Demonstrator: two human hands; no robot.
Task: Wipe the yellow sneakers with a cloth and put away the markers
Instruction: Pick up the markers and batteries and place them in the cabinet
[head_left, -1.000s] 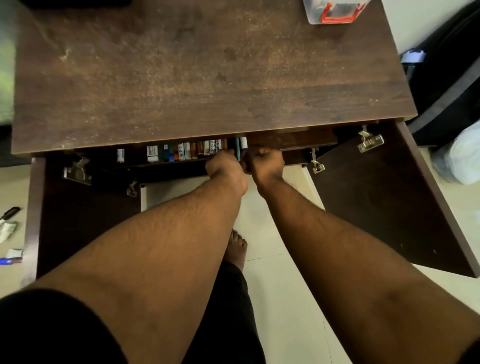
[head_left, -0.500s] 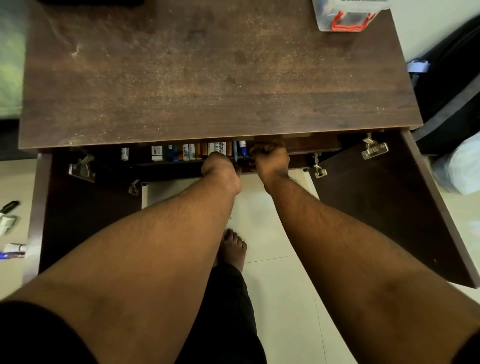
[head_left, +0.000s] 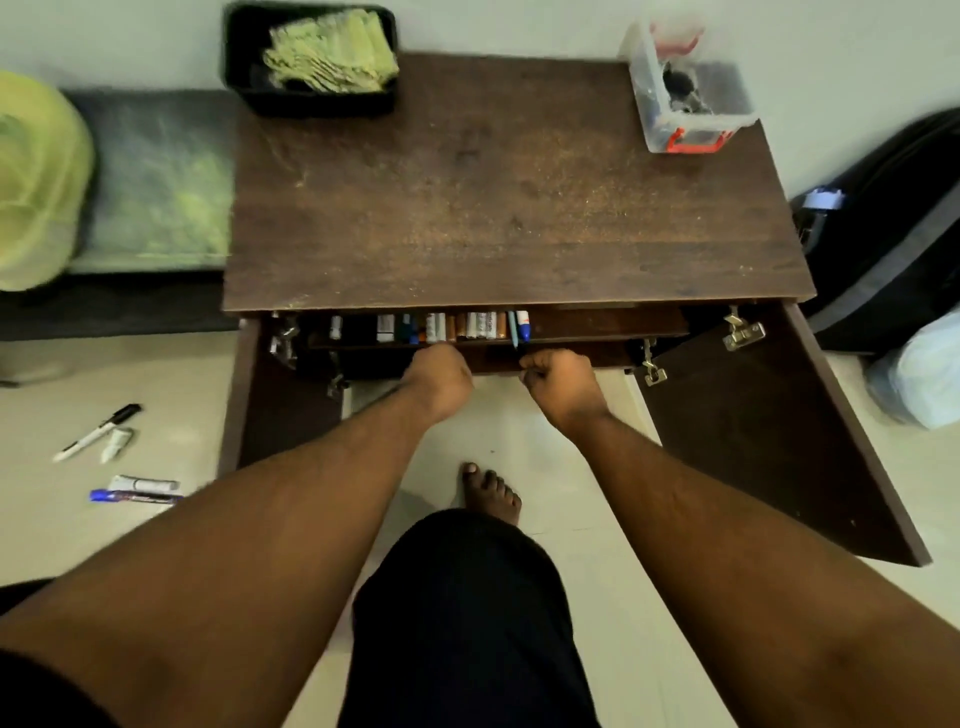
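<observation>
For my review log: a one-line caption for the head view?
Both fists, left hand and right hand, at the open cabinet's marker shelf; more markers lie on the floor.

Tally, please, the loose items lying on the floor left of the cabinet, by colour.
Black-capped white marker: 1
Blue marker: 1
Plain white pieces, kind unclear: 2
Total: 4

One head-worn camera looks steeply down from above and in front of the wooden cabinet (head_left: 514, 208), facing the wall behind it; the cabinet top fills the upper middle, its open doors spread toward the viewer; both forearms reach away from the lens; the wide angle bends the floor at either side.
</observation>
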